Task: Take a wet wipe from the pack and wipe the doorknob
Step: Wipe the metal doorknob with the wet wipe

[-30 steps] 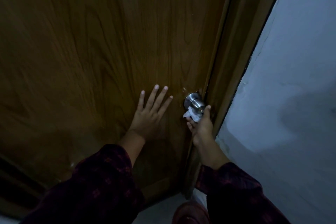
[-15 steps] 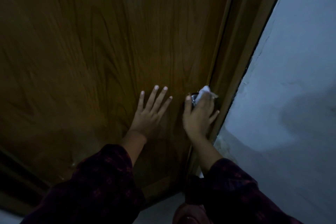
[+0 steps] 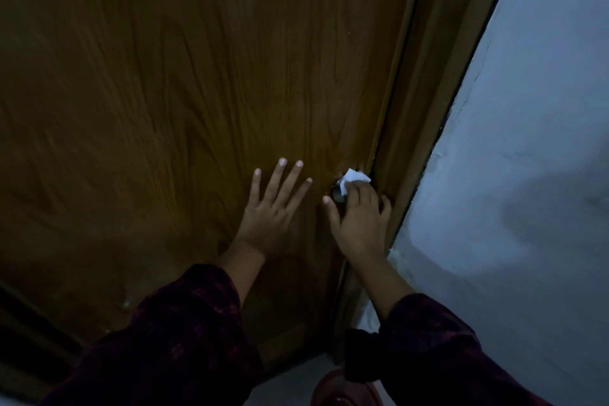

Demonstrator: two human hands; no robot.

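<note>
Right hand [image 3: 361, 221] presses wet wipe [image 3: 354, 179] over doorknob [image 3: 337, 193] — left hand [image 3: 270, 211] flat on door [image 3: 197, 76].

The door [image 3: 197, 92] face above and left of the flat left hand [image 3: 270, 217] lies bare, while the knob [image 3: 337, 193] sits tight against the door frame [image 3: 425, 128], where the right hand [image 3: 359, 224] and wipe [image 3: 354, 177] seem, in the dim light, to fill the narrow gap.

A brown wood-grain door [image 3: 184, 102] is filling most of the view. Its wooden frame [image 3: 438, 102] is running along the door's right edge. A pale wall [image 3: 534, 175] is adjoining the frame's right side, partly shadowed.
</note>
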